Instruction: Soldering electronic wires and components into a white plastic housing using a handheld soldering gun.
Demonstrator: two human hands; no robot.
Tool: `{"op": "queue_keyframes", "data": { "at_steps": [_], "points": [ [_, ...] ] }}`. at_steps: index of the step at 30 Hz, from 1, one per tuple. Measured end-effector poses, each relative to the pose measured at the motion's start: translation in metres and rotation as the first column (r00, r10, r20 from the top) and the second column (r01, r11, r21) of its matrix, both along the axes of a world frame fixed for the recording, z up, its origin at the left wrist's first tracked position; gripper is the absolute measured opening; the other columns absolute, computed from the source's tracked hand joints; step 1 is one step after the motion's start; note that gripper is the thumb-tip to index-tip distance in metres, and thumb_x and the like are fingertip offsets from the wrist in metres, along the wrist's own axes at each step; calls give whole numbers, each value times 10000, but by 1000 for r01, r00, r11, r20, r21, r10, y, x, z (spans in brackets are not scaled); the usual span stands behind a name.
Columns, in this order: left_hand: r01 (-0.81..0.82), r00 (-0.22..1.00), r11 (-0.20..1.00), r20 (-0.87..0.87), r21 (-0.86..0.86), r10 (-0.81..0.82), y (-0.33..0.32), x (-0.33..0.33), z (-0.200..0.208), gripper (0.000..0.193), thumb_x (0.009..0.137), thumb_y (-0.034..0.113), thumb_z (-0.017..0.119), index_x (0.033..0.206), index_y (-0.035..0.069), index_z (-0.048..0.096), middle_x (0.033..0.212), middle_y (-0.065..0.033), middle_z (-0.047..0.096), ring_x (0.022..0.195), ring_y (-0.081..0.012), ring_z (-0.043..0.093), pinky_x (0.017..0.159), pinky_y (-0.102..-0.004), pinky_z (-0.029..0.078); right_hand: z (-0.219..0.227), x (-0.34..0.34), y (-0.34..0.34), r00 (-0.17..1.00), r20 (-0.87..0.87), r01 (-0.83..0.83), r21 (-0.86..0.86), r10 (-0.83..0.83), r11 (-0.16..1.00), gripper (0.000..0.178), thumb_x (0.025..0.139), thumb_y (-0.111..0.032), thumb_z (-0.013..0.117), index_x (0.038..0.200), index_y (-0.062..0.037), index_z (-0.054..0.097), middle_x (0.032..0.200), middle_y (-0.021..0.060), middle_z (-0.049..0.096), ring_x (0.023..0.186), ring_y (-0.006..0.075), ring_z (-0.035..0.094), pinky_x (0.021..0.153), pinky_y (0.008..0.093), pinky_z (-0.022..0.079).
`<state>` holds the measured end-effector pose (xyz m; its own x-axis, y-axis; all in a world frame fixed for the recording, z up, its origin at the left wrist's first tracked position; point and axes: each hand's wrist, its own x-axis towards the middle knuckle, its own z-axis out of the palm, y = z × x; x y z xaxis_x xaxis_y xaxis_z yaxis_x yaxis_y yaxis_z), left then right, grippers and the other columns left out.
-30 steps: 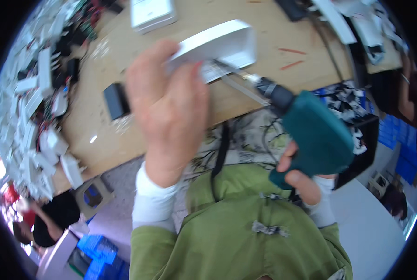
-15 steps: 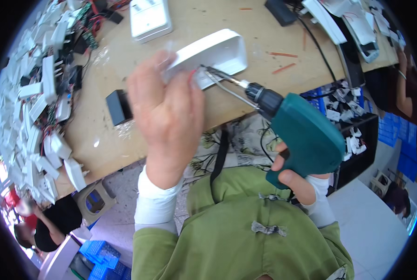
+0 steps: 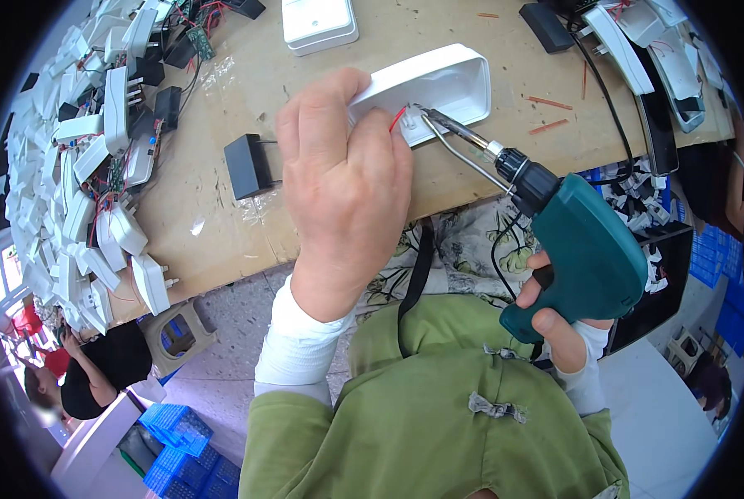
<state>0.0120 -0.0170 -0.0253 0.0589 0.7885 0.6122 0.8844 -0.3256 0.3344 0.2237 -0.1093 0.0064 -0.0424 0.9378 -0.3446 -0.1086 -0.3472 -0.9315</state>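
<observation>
My left hand (image 3: pixel 343 183) is closed around the left end of a white plastic housing (image 3: pixel 465 79), which lies tilted with its hollow side facing me. Beside its fingers a short red wire (image 3: pixel 398 117) runs to a small metal part inside the shell. In my right hand (image 3: pixel 562 339) is a green trigger-grip soldering gun (image 3: pixel 597 249), fingers wrapped round the handle. Its dark tip and a thin metal feed tube (image 3: pixel 463 156) meet at that metal part, near the wire's end. Where the left fingertips press inside the housing is hidden.
A black box-shaped part (image 3: pixel 248 166) with leads lies left of my left hand. White plug housings (image 3: pixel 81 208) are heaped along the left. A white case (image 3: pixel 320 25) stands at the back. Copper-coloured sticks (image 3: pixel 548 126), a black cable (image 3: pixel 609 104) and more shells (image 3: pixel 617 50) lie right.
The whole view has shifted, so bench and hands appear farther right. My left hand, blurred before, is now sharp, and more of the red wire shows. The gun's tip stays inside the housing.
</observation>
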Motion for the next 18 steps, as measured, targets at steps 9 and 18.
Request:
{"op": "queue_keyframes", "data": {
  "at_steps": [9,18],
  "points": [
    [3,999,1000,-37,5,-3,-1,-1,1,72,687,-6,636,755,-15,617,1024,-105,547,718,-186,453,628,-288,389,-1,0,-1,1000,9,-6,-22,6,1000,648,680,-122,688,1246,1,397,1054,127,535,737,157,570,623,272,466],
    [-3,1000,1000,-1,-23,3,-2,1,1,120,609,-32,619,720,-21,575,999,-130,525,889,-298,499,737,-363,427,1,-1,1,999,27,-27,-36,28,999,642,681,-107,682,1246,1,397,1051,123,534,741,151,568,636,264,464]
  ]
}}
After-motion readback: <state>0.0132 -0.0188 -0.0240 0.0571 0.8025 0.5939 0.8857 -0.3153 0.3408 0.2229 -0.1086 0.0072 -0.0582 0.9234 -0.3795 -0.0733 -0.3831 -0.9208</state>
